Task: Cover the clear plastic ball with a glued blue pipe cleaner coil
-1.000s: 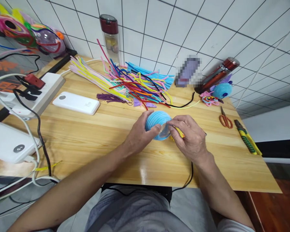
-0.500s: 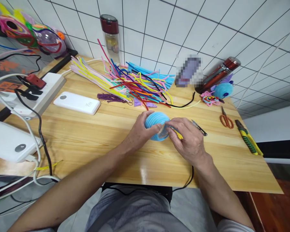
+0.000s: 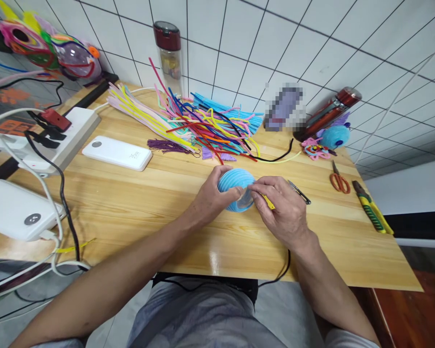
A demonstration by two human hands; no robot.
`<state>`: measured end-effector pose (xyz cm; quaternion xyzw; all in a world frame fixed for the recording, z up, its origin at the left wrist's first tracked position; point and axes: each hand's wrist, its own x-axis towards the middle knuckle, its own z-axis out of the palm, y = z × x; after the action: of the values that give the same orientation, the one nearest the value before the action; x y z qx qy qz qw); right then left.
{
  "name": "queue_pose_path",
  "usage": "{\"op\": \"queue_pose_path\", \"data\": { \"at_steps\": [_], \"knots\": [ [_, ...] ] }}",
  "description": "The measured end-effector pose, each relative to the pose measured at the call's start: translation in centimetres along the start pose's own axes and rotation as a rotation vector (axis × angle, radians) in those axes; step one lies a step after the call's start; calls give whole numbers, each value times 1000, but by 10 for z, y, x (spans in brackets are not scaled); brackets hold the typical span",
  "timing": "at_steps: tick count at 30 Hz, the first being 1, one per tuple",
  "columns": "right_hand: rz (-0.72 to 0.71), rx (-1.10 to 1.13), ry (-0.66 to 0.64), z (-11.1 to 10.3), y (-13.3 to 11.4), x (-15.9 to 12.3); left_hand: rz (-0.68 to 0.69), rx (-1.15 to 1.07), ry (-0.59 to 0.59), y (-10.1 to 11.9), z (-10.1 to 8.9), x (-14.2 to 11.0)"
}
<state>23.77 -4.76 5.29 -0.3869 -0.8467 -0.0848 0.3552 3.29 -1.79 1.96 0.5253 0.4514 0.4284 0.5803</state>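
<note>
A ball (image 3: 234, 179) wound with light blue pipe cleaner rests in my left hand (image 3: 215, 191), whose fingers and thumb wrap its left side. A clear, unwrapped patch shows on the ball's lower right. My right hand (image 3: 281, 205) is closed in a pinch at the right edge of the ball, on the blue pipe cleaner there; its tip is mostly hidden by the fingers. A yellow object (image 3: 269, 201) shows partly beneath the right hand, its kind unclear. Just beyond that hand lies a pair of small thread snips (image 3: 300, 192).
Loose pipe cleaners (image 3: 210, 123) heap at the back. Orange-handled scissors (image 3: 339, 179) and pliers (image 3: 371, 205) lie right. A thermos (image 3: 328, 113) and a blue pipe-cleaner figure (image 3: 335, 135) stand behind. Power banks (image 3: 118, 152) and a power strip (image 3: 63, 140) with cables occupy the left.
Both hands stay at the ball in nearly the same pose, with the right fingertips shifted only slightly. The whole view has moved a little.
</note>
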Motion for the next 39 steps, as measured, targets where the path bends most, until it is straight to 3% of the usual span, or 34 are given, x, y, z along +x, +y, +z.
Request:
{"op": "queue_pose_path", "data": {
  "at_steps": [13, 23, 39],
  "knots": [
    [-2, 13, 17, 0, -1, 0, -25, -66, -88, 0, -4, -2],
    [1, 28, -2, 0, -2, -1, -35, -21, -37, -3, -2, 3],
    [-21, 21, -11, -3, -7, 1, -26, -78, -79, 2, -3, -1]
  ]
}}
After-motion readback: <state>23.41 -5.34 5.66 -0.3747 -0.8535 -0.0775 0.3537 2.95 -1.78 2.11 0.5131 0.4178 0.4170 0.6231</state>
